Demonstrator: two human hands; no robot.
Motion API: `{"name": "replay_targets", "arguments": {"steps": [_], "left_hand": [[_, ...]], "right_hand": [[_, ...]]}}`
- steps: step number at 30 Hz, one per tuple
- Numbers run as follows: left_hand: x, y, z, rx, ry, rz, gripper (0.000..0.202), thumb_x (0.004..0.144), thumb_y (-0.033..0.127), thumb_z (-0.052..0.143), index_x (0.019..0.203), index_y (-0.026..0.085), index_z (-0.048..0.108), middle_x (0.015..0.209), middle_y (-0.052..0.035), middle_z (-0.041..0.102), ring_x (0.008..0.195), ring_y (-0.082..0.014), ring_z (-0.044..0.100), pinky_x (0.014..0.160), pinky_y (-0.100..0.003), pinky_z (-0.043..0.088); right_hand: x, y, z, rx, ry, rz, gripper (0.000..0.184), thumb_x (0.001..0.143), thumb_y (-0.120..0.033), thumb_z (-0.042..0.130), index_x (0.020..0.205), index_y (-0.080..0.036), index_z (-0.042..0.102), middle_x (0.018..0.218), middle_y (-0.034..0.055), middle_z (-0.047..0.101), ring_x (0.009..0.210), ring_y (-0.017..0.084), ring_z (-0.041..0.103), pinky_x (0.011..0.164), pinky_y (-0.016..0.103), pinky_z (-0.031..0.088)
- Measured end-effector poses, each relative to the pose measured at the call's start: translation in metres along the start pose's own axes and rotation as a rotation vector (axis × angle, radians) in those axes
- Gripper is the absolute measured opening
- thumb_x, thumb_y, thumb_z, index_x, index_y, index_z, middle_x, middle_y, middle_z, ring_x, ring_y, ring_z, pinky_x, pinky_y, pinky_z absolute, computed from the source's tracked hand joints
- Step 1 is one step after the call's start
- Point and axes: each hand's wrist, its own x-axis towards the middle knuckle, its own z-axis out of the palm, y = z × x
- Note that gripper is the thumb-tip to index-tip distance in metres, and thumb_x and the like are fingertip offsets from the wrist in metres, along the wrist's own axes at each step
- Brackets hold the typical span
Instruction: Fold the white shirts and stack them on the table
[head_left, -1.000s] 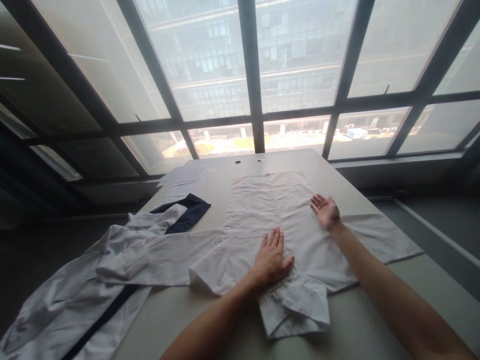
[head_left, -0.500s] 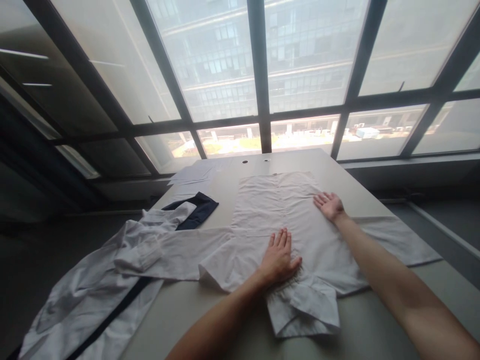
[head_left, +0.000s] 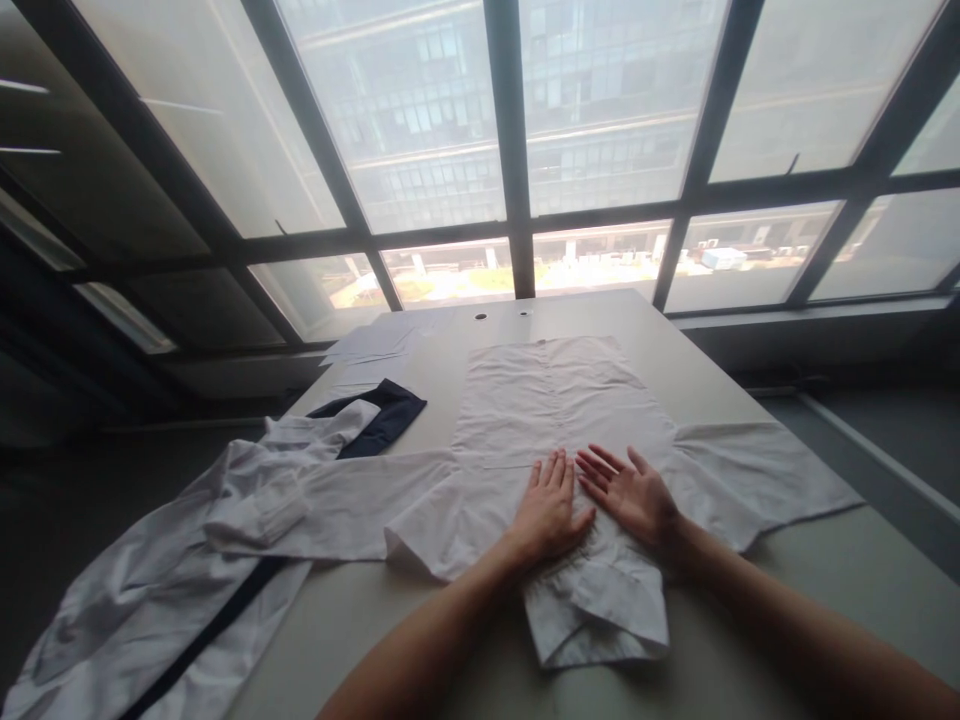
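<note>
As the right hand (head_left: pixel 628 500) comes inward, work seems to narrow to the white garment's (head_left: pixel 506 400) middle

It is now just beside the left hand (head_left: pixel 551 515), no longer at the garment's right side. Both hands' fingers extend, gripping nothing. The garment lies spread across the surface (head_left: pixel 795 590); no container shows.

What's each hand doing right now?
Left hand: open, palm down on the spread white shirt, holding nothing.
Right hand: open, palm up over the shirt, holding nothing.
</note>
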Motion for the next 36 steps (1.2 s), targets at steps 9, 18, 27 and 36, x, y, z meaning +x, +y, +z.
{"name": "replay_targets", "arguments": {"steps": [9, 18, 27, 36], "left_hand": [[0.001, -0.001, 0.000, 0.007, -0.008, -0.012, 0.088, 0.096, 0.062, 0.035, 0.161, 0.005, 0.019, 0.168, -0.0178, 0.013, 0.157, -0.0275, 0.006, 0.126, -0.048, 0.009], [0.004, -0.006, -0.010, -0.095, 0.146, -0.063, 0.080, 0.097, 0.051, 0.042, 0.160, 0.007, 0.020, 0.169, -0.0154, 0.009, 0.157, -0.0264, 0.007, 0.126, -0.045, 0.017], [0.001, -0.029, -0.004, 0.010, 0.165, -0.186, 0.055, 0.099, 0.035, 0.046, 0.151, 0.020, 0.043, 0.165, -0.0116, 0.029, 0.154, -0.0291, 0.020, 0.123, -0.054, 0.018], [0.002, -0.044, -0.020, -0.080, 0.092, -0.175, 0.049, 0.100, 0.035, 0.049, 0.146, 0.020, 0.050, 0.162, -0.0125, 0.037, 0.151, -0.0314, 0.029, 0.121, -0.056, 0.026]], "right_hand": [[-0.012, -0.044, -0.108, 0.327, 0.583, -0.152, 0.032, 0.094, -0.035, 0.039, 0.106, -0.026, 0.067, 0.135, 0.0109, 0.064, 0.126, 0.023, 0.060, 0.110, 0.052, 0.046], [-0.009, -0.011, -0.019, -1.040, 0.269, -0.452, 0.034, 0.092, -0.030, 0.051, 0.117, -0.020, 0.072, 0.136, 0.0129, 0.063, 0.132, 0.028, 0.052, 0.116, 0.049, 0.037], [-0.007, 0.012, -0.003, -1.564, 0.191, -0.268, 0.051, 0.097, -0.034, 0.045, 0.144, -0.015, 0.055, 0.155, 0.0160, 0.046, 0.146, 0.030, 0.036, 0.121, 0.046, 0.025], [-0.009, 0.007, 0.000, -1.564, 0.199, -0.248, 0.050, 0.098, -0.032, 0.046, 0.145, -0.016, 0.054, 0.157, 0.0149, 0.044, 0.147, 0.029, 0.035, 0.121, 0.045, 0.024]]}}
